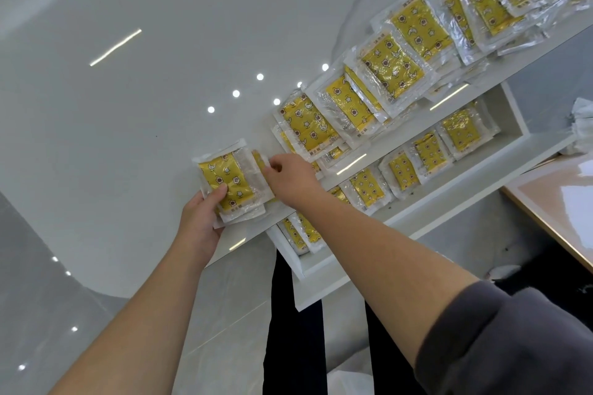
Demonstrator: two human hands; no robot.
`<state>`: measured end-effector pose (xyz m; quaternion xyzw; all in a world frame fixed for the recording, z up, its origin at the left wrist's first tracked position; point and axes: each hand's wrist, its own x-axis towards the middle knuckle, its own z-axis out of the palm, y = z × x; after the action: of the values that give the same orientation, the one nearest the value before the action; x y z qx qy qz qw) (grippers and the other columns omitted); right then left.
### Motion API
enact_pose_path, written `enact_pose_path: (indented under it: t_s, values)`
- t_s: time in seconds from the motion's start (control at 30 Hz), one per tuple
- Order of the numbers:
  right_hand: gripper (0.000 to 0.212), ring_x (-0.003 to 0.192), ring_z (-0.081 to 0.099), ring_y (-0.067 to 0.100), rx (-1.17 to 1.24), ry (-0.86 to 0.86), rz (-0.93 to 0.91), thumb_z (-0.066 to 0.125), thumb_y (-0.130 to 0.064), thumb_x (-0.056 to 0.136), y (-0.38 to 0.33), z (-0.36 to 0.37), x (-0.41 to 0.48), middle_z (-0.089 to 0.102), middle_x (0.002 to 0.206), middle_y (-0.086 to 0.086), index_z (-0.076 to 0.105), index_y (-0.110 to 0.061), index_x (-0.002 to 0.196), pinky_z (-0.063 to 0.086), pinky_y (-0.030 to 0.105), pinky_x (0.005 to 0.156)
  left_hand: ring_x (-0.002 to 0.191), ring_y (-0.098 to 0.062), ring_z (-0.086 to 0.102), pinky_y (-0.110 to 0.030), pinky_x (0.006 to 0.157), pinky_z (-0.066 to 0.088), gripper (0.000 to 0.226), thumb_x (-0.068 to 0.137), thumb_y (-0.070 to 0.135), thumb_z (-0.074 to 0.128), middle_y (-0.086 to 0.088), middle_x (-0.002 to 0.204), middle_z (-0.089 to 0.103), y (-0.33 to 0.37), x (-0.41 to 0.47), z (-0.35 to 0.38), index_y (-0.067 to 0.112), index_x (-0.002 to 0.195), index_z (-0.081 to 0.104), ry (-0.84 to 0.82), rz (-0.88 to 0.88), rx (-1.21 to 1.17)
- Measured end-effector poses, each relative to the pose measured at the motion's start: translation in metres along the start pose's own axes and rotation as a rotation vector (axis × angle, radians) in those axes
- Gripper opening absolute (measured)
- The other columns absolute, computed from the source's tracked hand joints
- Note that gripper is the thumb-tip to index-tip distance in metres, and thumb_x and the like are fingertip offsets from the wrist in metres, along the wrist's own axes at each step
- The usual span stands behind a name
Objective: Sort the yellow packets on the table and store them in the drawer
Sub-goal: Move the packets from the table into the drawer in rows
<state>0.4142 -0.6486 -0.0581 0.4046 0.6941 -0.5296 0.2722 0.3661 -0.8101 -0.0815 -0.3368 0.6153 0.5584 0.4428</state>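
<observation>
A small stack of yellow packets (229, 178) in clear wrappers lies at the near edge of the glossy white table (128, 106). My left hand (200, 218) grips the stack's near end, thumb on top. My right hand (287, 178) pinches the stack's right edge with curled fingers. A long overlapping row of more yellow packets (394, 64) runs along the table edge to the upper right. Below the edge, the open white drawer (449, 199) holds a line of yellow packets (430, 152).
A pale wooden surface with a white sheet (564, 202) stands to the right of the drawer. White crumpled wrapping (582, 125) lies beyond the drawer's right end. My dark trousers (298, 314) show below the drawer, over a grey floor.
</observation>
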Motion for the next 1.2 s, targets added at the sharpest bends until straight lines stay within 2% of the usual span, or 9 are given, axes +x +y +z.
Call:
enact_pose_path:
  t_s: [0.07, 0.13, 0.27, 0.4, 0.63, 0.73, 0.83, 1.0, 1.2]
  values:
    - [0.036, 0.055, 0.042, 0.015, -0.069, -0.038, -0.011, 0.052, -0.016, 0.094, 0.005, 0.001, 0.0, 0.043, 0.06, 0.0, 0.04, -0.015, 0.061, 0.031, 0.028, 0.053, 0.1, -0.025, 0.068, -0.033, 0.073, 0.06, 0.031, 0.093, 0.013, 0.057, -0.011, 0.116, 0.068, 0.001, 0.002, -0.001, 0.007, 0.123, 0.06, -0.037, -0.018, -0.035]
    - [0.032, 0.06, 0.053, 0.02, -0.064, -0.019, -0.008, 0.053, -0.019, 0.093, 0.009, 0.001, -0.004, 0.047, 0.062, 0.001, 0.042, -0.015, 0.064, 0.037, 0.029, 0.056, 0.112, -0.03, 0.063, -0.039, 0.083, 0.058, 0.044, 0.089, 0.015, 0.058, -0.015, 0.125, 0.063, 0.004, 0.003, 0.0, 0.004, 0.131, 0.054, -0.094, -0.025, -0.062]
    - [0.022, 0.058, 0.05, 0.016, 0.015, 0.11, -0.044, 0.051, -0.023, 0.095, 0.012, -0.015, -0.022, 0.053, 0.064, 0.0, 0.051, -0.018, 0.073, 0.042, 0.032, 0.056, 0.119, -0.031, 0.058, -0.043, 0.096, 0.051, 0.053, 0.086, 0.019, 0.059, -0.016, 0.131, 0.059, 0.023, 0.003, 0.012, 0.001, 0.136, 0.05, -0.237, 0.019, -0.079]
    - [0.013, 0.068, 0.06, 0.026, 0.079, 0.215, -0.079, 0.05, -0.024, 0.094, 0.02, -0.05, -0.031, 0.067, 0.085, 0.012, 0.062, -0.018, 0.095, 0.054, 0.039, 0.065, 0.107, -0.025, 0.065, -0.038, 0.093, 0.053, 0.03, 0.09, 0.011, 0.059, -0.011, 0.113, 0.069, 0.053, 0.008, 0.045, 0.001, 0.118, 0.061, -0.254, 0.14, 0.089]
    - [0.019, 0.057, 0.047, 0.011, 0.083, 0.264, -0.045, 0.054, -0.018, 0.092, 0.034, -0.098, -0.016, 0.052, 0.063, -0.006, 0.054, -0.018, 0.073, 0.039, 0.025, 0.057, 0.091, -0.018, 0.071, -0.037, 0.089, 0.054, 0.006, 0.087, 0.011, 0.068, 0.002, 0.088, 0.076, 0.075, 0.024, 0.103, 0.016, 0.088, 0.071, -0.286, 0.221, 0.4]
    - [0.017, 0.077, 0.066, 0.021, 0.06, 0.229, -0.059, 0.058, -0.023, 0.09, 0.039, -0.104, -0.01, 0.07, 0.085, 0.007, 0.066, -0.008, 0.094, 0.055, 0.036, 0.071, 0.09, -0.02, 0.071, -0.038, 0.089, 0.055, 0.005, 0.086, 0.011, 0.068, -0.001, 0.089, 0.075, 0.075, 0.026, 0.111, 0.015, 0.089, 0.071, -0.266, 0.22, 0.396]
    - [0.022, 0.089, 0.068, 0.028, 0.075, 0.215, -0.072, 0.061, -0.026, 0.089, 0.04, -0.106, -0.009, 0.071, 0.097, 0.013, 0.068, -0.008, 0.1, 0.056, 0.047, 0.083, 0.094, -0.021, 0.071, -0.036, 0.087, 0.056, 0.008, 0.088, 0.01, 0.066, -0.004, 0.096, 0.075, 0.076, 0.023, 0.1, 0.012, 0.095, 0.07, -0.257, 0.193, 0.324]
    - [0.025, 0.079, 0.063, 0.031, 0.021, 0.196, -0.116, 0.06, -0.027, 0.091, 0.04, -0.102, -0.01, 0.067, 0.09, 0.018, 0.067, -0.004, 0.097, 0.054, 0.044, 0.077, 0.091, -0.017, 0.071, -0.03, 0.082, 0.057, 0.011, 0.089, 0.008, 0.062, 0.0, 0.093, 0.075, 0.082, 0.018, 0.075, 0.011, 0.098, 0.068, -0.303, 0.178, 0.35]
    - [0.022, 0.067, 0.049, 0.019, -0.015, 0.201, -0.111, 0.057, -0.023, 0.093, 0.042, -0.097, -0.009, 0.063, 0.083, 0.019, 0.065, -0.002, 0.094, 0.042, 0.031, 0.064, 0.086, -0.017, 0.071, -0.029, 0.079, 0.058, 0.009, 0.087, 0.011, 0.066, -0.002, 0.091, 0.075, 0.079, 0.02, 0.102, 0.011, 0.095, 0.069, -0.388, 0.149, 0.419]
